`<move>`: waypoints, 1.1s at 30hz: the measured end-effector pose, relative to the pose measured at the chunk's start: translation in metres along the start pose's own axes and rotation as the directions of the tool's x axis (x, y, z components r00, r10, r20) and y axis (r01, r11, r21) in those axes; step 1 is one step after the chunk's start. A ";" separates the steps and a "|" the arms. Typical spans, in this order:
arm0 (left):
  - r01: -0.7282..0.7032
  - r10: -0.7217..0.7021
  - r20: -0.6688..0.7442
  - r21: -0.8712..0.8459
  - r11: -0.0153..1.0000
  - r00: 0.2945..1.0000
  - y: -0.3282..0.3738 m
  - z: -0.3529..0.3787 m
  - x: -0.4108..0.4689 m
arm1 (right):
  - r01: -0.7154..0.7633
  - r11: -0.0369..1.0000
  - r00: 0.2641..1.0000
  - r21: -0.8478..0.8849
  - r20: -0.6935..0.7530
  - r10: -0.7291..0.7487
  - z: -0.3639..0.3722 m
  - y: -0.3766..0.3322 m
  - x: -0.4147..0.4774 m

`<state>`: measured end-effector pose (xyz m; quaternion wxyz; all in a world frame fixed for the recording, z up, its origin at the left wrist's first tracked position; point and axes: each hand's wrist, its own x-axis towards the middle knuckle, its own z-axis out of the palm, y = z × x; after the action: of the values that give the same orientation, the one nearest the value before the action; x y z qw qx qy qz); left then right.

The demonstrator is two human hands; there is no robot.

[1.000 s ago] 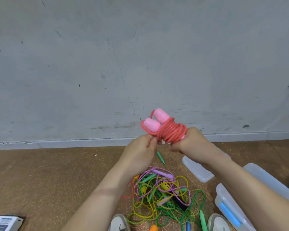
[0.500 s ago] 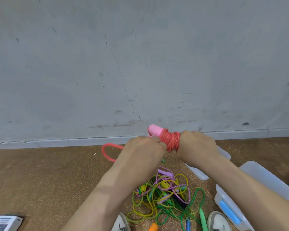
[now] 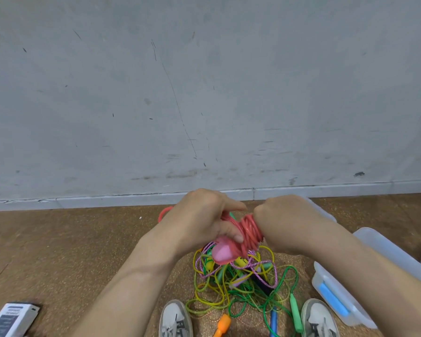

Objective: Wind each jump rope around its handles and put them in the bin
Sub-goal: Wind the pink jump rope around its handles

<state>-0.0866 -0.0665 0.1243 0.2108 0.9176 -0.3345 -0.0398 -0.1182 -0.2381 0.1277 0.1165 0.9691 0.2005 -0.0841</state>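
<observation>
A red jump rope (image 3: 249,233) with pink handles (image 3: 223,252) is coiled tightly round its handles, held in front of me above the floor. My right hand (image 3: 281,223) grips the handles at the coil's right end. My left hand (image 3: 204,221) holds the loose rope end, fingers curled over the coil and the pink handle tip; a red loop (image 3: 164,211) sticks out behind this hand. Below lies a tangle of other jump ropes (image 3: 241,283), green, yellow and purple, with orange, blue and green handles. A clear plastic bin (image 3: 365,285) with a blue latch stands at the right.
My two grey-white shoes (image 3: 175,319) flank the tangle at the bottom edge. A second clear container (image 3: 323,211) lies behind my right hand. A white box (image 3: 12,318) sits at the lower left. The grey wall and skirting run across the back of the brown floor.
The bundle has come down and tipped so the pink handle tips now point toward me. My left hand has carried the loose rope end round the coil; a red loop now shows at its left.
</observation>
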 end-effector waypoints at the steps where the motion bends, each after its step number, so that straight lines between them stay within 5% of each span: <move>1: 0.015 -0.013 0.043 -0.038 0.999 0.999 -0.001 0.000 0.001 | 0.024 1.000 1.000 -0.019 -0.005 -0.024 -0.001 0.000 -0.001; 5: 0.119 -0.061 0.198 -0.298 0.947 0.978 -0.009 -0.007 -0.001 | 0.117 0.993 0.991 -0.023 -0.061 -0.118 -0.001 -0.004 -0.001; 9: 0.312 -0.081 0.369 -0.625 0.716 0.926 -0.020 -0.018 -0.007 | 0.161 0.986 0.966 -0.043 -0.196 -0.167 0.002 -0.009 0.006; 13: 0.298 -0.077 0.387 -0.551 0.780 0.919 -0.020 -0.013 -0.006 | 0.141 0.989 0.884 -0.056 -0.442 -0.151 0.012 -0.007 0.021; 15: 0.218 -0.085 0.288 -0.471 0.855 0.954 -0.019 -0.011 -0.006 | 0.131 0.986 0.893 0.103 -0.444 -0.072 0.016 -0.006 0.024; 17: 0.108 -0.081 0.166 -0.161 0.981 0.983 -0.016 -0.008 -0.008 | 0.119 0.939 0.948 0.322 -0.319 -0.011 0.017 -0.004 0.023; 19: 0.014 -0.021 0.034 0.207 0.978 0.999 -0.011 -0.004 -0.008 | 0.093 0.748 0.992 0.657 -0.126 -0.013 0.012 0.008 0.018; 20: -0.022 0.030 -0.025 0.290 0.957 0.999 -0.009 -0.002 -0.009 | 0.016 0.532 0.999 0.846 0.008 -0.043 0.009 0.015 0.016; 22: -0.093 0.133 -0.123 0.285 0.954 0.983 -0.008 0.003 -0.008 | -0.193 0.086 0.975 0.977 0.201 -0.098 0.006 0.028 0.013; 23: -0.128 0.176 -0.159 0.271 0.954 0.971 -0.006 0.006 -0.006 | -0.281 -0.036 0.954 0.959 0.275 -0.118 0.007 0.033 0.013; 25: -0.160 0.225 -0.204 0.293 0.943 0.953 0.003 0.013 -0.004 | -0.397 -0.124 0.908 0.910 0.369 -0.199 0.009 0.034 0.013; 29: -0.129 0.205 -0.262 0.282 0.951 0.943 0.008 0.017 -0.002 | -0.352 -0.356 0.929 0.866 0.277 -0.245 0.014 0.027 0.012; 33: -0.043 0.058 -0.202 0.078 0.996 0.978 0.000 0.021 0.001 | -0.251 -0.320 0.959 0.913 0.190 -0.211 0.021 0.020 0.014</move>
<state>-0.0904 -0.0743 0.1057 0.2110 0.9152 -0.3356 0.0722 -0.0998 -0.2567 0.1083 -0.6912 0.6341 0.0114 -0.3464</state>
